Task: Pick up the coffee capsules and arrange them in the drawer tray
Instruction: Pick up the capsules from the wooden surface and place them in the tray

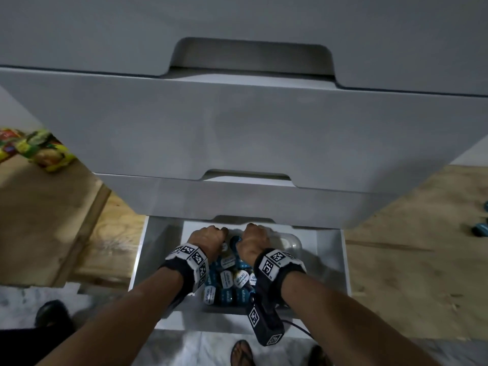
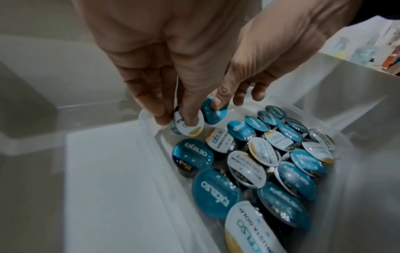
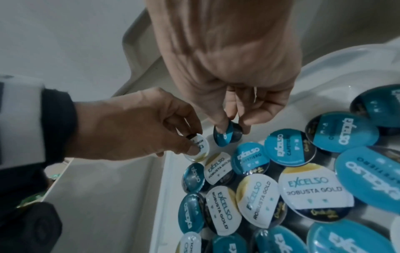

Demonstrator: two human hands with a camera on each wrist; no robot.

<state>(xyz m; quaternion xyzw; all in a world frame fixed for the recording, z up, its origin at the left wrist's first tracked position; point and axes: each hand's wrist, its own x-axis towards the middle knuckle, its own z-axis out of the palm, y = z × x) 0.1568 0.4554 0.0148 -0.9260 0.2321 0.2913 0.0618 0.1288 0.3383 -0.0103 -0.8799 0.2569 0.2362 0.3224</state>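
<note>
Nearest you, your two forearms reach down into the open bottom drawer point(image 1: 331, 262), each wrist wrapped in a black band carrying white coded markers. Below your wrists sits the clear plastic tray point(image 2: 149, 137) on the drawer floor, filled with a loose heap of coffee capsules point(image 2: 255, 164), some with teal lids and some with white lids, most lying tilted and overlapping one another. At the far end of the tray, your left hand point(image 1: 207, 240) has its fingers curled down and pinches a white-lidded capsule point(image 2: 187, 125) by its edge, close against the tray's far left corner. Just beside it, your right hand point(image 1: 253, 244) pinches a teal-lidded capsule point(image 3: 226, 135) between thumb and fingers, holding it on edge above the tray floor. The two held capsules are near each other, almost touching. Beyond your hands rise the closed grey drawer fronts point(image 1: 237, 133) with cut-out handles. Off to the right, a few teal capsules point(image 1: 479, 235) lie on the wooden floor.
</note>
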